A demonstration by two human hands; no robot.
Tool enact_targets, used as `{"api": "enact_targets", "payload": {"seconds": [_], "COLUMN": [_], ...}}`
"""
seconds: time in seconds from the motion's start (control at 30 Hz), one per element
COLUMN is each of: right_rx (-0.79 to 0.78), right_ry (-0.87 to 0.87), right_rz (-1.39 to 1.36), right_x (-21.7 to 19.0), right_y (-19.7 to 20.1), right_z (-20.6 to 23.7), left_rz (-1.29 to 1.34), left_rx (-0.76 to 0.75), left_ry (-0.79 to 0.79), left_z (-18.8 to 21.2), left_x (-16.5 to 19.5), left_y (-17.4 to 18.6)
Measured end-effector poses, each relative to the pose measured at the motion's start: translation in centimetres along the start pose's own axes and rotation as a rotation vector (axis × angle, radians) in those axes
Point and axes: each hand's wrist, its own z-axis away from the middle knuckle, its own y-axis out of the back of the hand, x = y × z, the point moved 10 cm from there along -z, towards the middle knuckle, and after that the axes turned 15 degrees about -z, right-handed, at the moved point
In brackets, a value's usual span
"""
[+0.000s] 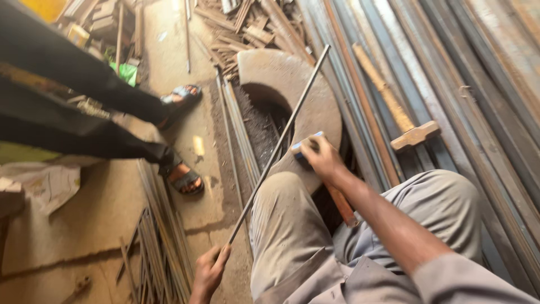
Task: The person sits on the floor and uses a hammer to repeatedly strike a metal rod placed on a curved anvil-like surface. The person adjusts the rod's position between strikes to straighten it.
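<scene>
Steel rod (279, 141), one only, thin and long, slanting from lower left up over the knee and across the round slab (287, 90). Gripped near its lower end by the left hand (209, 273), fingers curled shut round it. Right hand (319, 159) closed on a small blue-and-white block (306, 147), pressed against the rod at the slab. Likely trouble: rod rolling or springing off the curved slab if the lower grip loosens; block slipping along it, knuckles grazing metal. One hammer (394, 107) lying on steel bars (450, 84) to the right. Two sandalled feet (183, 141) of another person nearby, near enough for a swinging rod end to catch.
</scene>
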Motion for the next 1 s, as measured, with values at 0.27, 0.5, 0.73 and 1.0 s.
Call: {"api": "enact_targets", "payload": {"seconds": [0.27, 0.5, 0.73, 1.0], "right_rx": [0.028, -0.175, -0.045, -0.103], "right_ry": [-0.449, 0.017, -0.092, -0.696], "right_rz": [-0.651, 0.581, 0.893, 0.061], "right_x": [2.1, -1.0, 5.0, 9.0], "right_y": [-8.4, -6.3, 3.6, 5.3], "right_z": [-3.0, 2.2, 5.3, 10.5], "left_rz": [-0.422, 0.114, -0.074, -0.278], "left_rx": [0.321, -0.008, 0.156, -0.038], "left_ry": [-0.845, 0.261, 0.184, 0.285], "left_z": [2.1, -2.3, 0.8, 1.7], "left_x": [7.2, -0.5, -3.2, -5.8], "left_y": [4.3, 0.9, 4.7, 3.2]}}
